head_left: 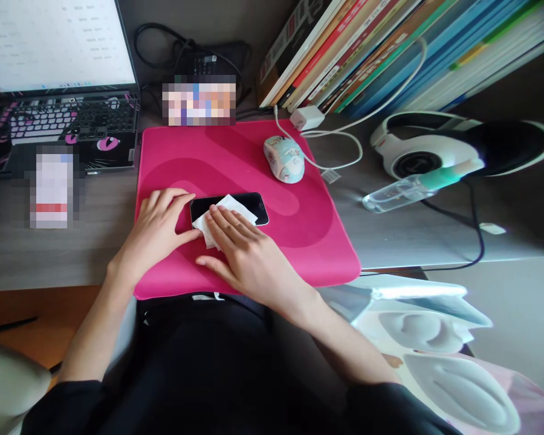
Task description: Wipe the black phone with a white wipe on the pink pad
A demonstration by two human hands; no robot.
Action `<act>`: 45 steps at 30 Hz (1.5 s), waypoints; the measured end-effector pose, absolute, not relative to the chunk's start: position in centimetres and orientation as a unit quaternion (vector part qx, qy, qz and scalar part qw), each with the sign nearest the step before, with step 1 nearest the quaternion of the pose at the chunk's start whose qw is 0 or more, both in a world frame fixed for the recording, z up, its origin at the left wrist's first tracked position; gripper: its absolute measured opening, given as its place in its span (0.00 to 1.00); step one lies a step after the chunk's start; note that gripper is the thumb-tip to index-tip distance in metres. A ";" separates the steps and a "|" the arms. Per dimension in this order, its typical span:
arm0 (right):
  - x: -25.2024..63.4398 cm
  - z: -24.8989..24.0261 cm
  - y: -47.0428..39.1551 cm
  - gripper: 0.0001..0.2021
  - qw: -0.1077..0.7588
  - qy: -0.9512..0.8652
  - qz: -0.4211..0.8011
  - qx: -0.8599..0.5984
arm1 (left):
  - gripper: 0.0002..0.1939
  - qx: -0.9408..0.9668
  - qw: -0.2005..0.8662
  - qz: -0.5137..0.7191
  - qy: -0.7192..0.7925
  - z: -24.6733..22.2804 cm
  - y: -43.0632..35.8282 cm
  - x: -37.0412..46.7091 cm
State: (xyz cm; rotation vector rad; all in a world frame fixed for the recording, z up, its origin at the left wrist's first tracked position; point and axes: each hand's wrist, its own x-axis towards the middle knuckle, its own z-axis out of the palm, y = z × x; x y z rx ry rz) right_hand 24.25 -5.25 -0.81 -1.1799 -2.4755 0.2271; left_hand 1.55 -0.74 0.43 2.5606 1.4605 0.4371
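Note:
A dark smartphone (254, 204) lies flat on a pink mouse pad (236, 151), its long side running left to right. My left hand (161, 220) holds the phone's left end, index fingertip at the upper corner and thumb by the lower one. Across the middle of the screen is a white tissue (236, 205), its lower part hanging over the phone's near edge. My right hand (247, 248) lies on this tissue with its fingers stretched flat, pressing it against the phone, and the thumb stands apart over the pad. The tissue under the fingers is hidden.
A patterned mouse (284, 158) sits on the pad's upper right. Left stands a laptop (72, 121). Behind are a row of books (344, 54) and a white charger (307, 118) with cable. To the right lie a headset (417, 151) and a clear spray bottle (394, 192).

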 end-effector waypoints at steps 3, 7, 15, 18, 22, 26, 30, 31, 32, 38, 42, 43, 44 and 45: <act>23.8 -0.9 -4.9 0.38 0.200 -0.884 0.088 -0.413 | 0.29 0.858 0.100 0.153 0.480 0.3 -0.6 1.2; 22.7 -1.0 -2.9 0.37 0.197 -0.891 0.096 -0.397 | 0.32 0.863 0.102 0.158 0.470 0.0 -0.4 0.8; 21.2 -1.0 -1.6 0.38 0.194 -0.893 0.069 -0.399 | 0.32 0.861 0.091 0.163 0.473 -0.1 -0.5 0.5; 21.4 -0.9 -2.1 0.36 0.196 -0.895 0.070 -0.395 | 0.30 0.857 0.103 0.163 0.478 0.2 -0.5 0.6; 22.2 -0.8 -3.0 0.35 0.208 -0.901 0.078 -0.373 | 0.33 0.855 0.101 0.153 0.485 0.3 -0.4 0.6; 23.2 -0.7 -3.8 0.34 0.222 -0.902 0.085 -0.361 | 0.33 0.857 0.091 0.144 0.487 0.5 -0.4 0.6; 24.0 -0.5 -4.1 0.31 0.228 -0.902 0.086 -0.357 | 0.33 0.861 0.085 0.125 0.485 0.8 -0.5 0.6; 24.2 -0.5 -4.3 0.29 0.232 -0.899 0.084 -0.361 | 0.33 0.862 0.085 0.122 0.485 0.9 -0.5 0.7; 24.4 -0.5 -4.4 0.28 0.234 -0.896 0.080 -0.368 | 0.33 0.863 0.084 0.120 0.484 1.0 -0.5 0.7; 26.6 -0.2 -5.2 0.23 0.244 -0.874 0.022 -0.420 | 0.32 0.861 0.082 0.118 0.488 1.3 -0.7 1.0; 28.0 -0.1 -5.4 0.21 0.238 -0.847 -0.003 -0.475 | 0.33 0.858 0.086 0.117 0.492 1.4 -0.7 1.0; 28.2 -0.1 -5.4 0.21 0.239 -0.840 -0.011 -0.487 | 0.33 0.857 0.087 0.117 0.494 1.4 -0.7 1.0; 28.2 -0.2 -5.4 0.21 0.239 -0.834 -0.019 -0.496 | 0.32 0.856 0.089 0.116 0.496 1.4 -0.8 1.0; 28.3 -0.3 -5.4 0.21 0.240 -0.830 -0.025 -0.503 | 0.33 0.856 0.089 0.115 0.496 1.5 -0.8 1.0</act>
